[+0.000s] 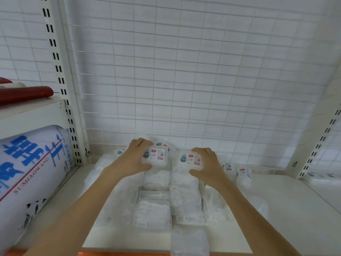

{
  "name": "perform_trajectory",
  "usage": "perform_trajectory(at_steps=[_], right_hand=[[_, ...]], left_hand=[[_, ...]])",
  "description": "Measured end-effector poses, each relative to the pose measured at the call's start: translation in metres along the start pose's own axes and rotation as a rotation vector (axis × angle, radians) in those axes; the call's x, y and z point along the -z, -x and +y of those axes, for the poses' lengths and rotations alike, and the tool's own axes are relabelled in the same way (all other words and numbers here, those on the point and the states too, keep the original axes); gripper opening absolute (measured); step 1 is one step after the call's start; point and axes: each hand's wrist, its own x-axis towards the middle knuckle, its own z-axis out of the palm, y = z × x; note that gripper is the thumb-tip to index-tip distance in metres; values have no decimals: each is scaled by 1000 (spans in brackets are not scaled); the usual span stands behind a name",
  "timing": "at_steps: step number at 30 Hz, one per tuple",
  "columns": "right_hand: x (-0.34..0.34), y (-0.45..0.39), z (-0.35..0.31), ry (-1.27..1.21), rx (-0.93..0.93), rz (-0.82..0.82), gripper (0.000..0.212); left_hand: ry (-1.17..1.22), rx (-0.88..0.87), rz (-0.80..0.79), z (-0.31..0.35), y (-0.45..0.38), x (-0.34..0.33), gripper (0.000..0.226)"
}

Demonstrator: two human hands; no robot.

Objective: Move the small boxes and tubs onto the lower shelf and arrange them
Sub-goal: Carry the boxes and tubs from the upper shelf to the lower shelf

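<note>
Far left, a big white sack with blue lettering (31, 163) lies on its side under a side shelf (31, 109), and a dark red roll (25, 93) rests on top of that shelf. Moving right, the left hand (132, 159) is clamped on a small white tub (154, 155), thumb at the near edge, fingers curled over the far edge. Just beside it, the right hand (208, 163) grips a second tub (191, 160) the same way. Both tubs are held side by side, labels up, above rows of clear-wrapped white packs (153, 207) covering the middle of the white shelf (287, 209). More tubs (162, 145) sit behind the left hand near the wire grid back (184, 71). Further right, two small labelled tubs (243, 174) stand on the shelf, just beside the right wrist.
</note>
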Motion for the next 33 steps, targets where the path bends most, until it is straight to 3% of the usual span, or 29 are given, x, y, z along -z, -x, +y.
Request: perform_trajectory(at_steps=[7, 16, 28, 33], right_hand=[[68, 51, 12, 21, 23, 101, 65], [173, 177, 77, 85, -114, 254, 66], [293, 388, 180, 240, -497, 377, 66], [326, 443, 216, 241, -629, 417, 72]], left_hand=[[105, -146, 135, 55, 6, 3, 67], [236, -242, 38, 166, 10, -59, 66], [385, -454, -216, 384, 10, -225, 83], [389, -511, -301, 447, -2, -279, 70]])
